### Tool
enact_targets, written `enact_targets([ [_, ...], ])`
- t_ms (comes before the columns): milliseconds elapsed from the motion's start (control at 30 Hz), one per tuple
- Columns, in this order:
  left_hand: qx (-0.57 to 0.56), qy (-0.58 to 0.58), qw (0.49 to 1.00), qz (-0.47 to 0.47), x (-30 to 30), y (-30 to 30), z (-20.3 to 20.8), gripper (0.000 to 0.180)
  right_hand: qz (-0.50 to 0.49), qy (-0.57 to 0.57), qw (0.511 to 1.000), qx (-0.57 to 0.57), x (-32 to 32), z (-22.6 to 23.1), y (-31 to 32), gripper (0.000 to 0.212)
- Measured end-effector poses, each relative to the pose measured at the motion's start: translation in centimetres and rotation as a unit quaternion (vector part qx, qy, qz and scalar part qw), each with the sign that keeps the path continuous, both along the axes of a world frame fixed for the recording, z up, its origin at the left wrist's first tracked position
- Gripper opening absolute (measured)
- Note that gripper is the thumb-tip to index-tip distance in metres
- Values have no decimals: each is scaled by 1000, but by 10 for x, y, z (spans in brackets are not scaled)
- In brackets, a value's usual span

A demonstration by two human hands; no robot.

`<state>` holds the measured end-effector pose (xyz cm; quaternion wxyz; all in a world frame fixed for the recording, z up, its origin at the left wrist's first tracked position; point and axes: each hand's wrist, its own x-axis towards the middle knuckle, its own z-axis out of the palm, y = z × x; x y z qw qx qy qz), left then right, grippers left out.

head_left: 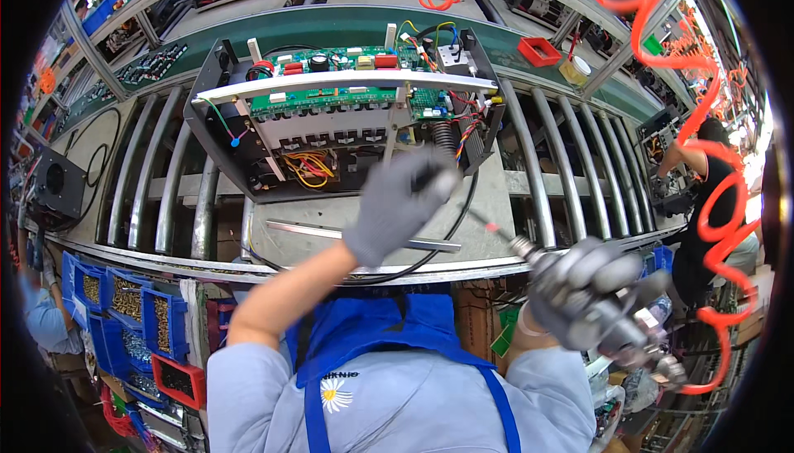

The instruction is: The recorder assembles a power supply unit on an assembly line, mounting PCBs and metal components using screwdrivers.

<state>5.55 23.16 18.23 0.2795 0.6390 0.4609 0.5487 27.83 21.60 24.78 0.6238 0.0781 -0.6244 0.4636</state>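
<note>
My right hand (pixel 587 292), in a grey glove, is wrapped round an air screwdriver (pixel 624 341). Its thin bit points up and left toward the bench, touching nothing that I can see. My left hand (pixel 405 201), also gloved, is in front of the lower right part of an open black metal chassis (pixel 219 151); motion smears its fingers, so what they hold, if anything, is unclear. Inside the chassis are a green circuit board (pixel 331 102), coloured wires (pixel 310 170) and a white-grey bar (pixel 347 81) along the top. A loose metal strip (pixel 289 228) lies before it.
A coiled orange air hose (pixel 711 230) hangs at the right. Metal rollers (pixel 571 164) flank the chassis. Blue bins (pixel 124 296) of screws and a red bin (pixel 178 380) sit at lower left. A black cable (pixel 467 213) crosses the bench. Another person (pixel 711 205) stands at far right.
</note>
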Motion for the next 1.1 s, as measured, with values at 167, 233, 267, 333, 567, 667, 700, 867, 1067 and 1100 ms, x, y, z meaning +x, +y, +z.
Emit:
enact_targets([
  [167,-385,-535,738,-142,30,-58,-36,82,-131,49,988,59,-38,-58,-12,57],
  [233,-408,-645,638,-106,22,-63,-82,77,-140,58,986,68,-46,-56,-15,62],
  [267,-409,-642,640,-106,23,-69,-76,77,-154,65,983,81,-51,-55,-13,66],
  [333,-429,-580,668,-183,28,-85,-49,68,-128,92,982,108,-63,-59,-8,68],
  [567,-373,-498,756,-202,4,-83,-5,52,-133,-392,898,-150,-41,-75,-34,80],
  [667,-334,-350,863,-145,-8,-75,-4,43,270,-338,674,-598,-31,-68,-18,74],
  [700,-334,-350,863,-146,-5,-69,-13,43,396,-255,667,-578,-24,-78,-24,80],
  [867,-226,-100,969,9,-17,-26,-33,37,328,-202,738,-555,-12,-104,-34,74],
  [1067,-173,-206,957,104,-44,50,27,39,299,-163,766,-546,-10,-100,-30,89],
  [1100,-198,-195,954,109,-43,60,33,41,297,-161,767,-545,-10,-102,-31,89],
])
